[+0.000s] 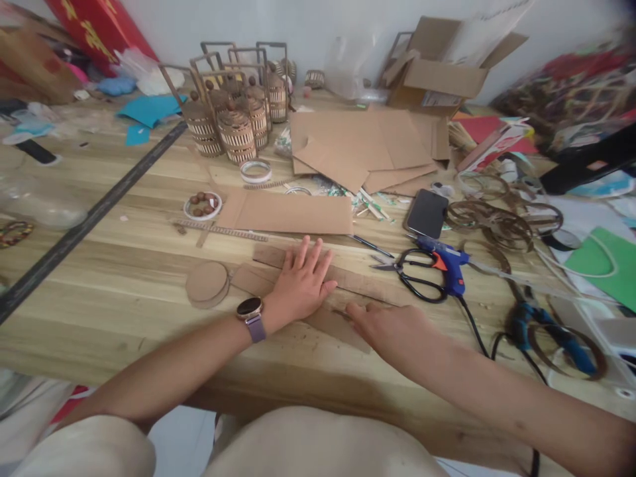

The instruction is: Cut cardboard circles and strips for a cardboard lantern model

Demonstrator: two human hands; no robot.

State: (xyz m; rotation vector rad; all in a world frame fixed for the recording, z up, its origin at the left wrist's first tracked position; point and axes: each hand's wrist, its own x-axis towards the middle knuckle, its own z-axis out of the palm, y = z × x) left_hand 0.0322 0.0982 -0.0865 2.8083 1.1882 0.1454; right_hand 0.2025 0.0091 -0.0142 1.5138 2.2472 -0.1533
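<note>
My left hand, with a watch at the wrist, lies flat with fingers spread on a brown strip and a cardboard piece. Just right of it, my right hand is closed low over the cardboard; a thin dark tip shows at its fingers, but what it grips is mostly hidden. Round cardboard discs lie to the left. Behind the hands is a larger cardboard sheet, with a black pen at its right end.
Scissors, a blue glue gun, a phone and blue-handled pliers lie at right. Small lantern-like cages, stacked cardboard and an open box stand behind. A bowl of beads sits left.
</note>
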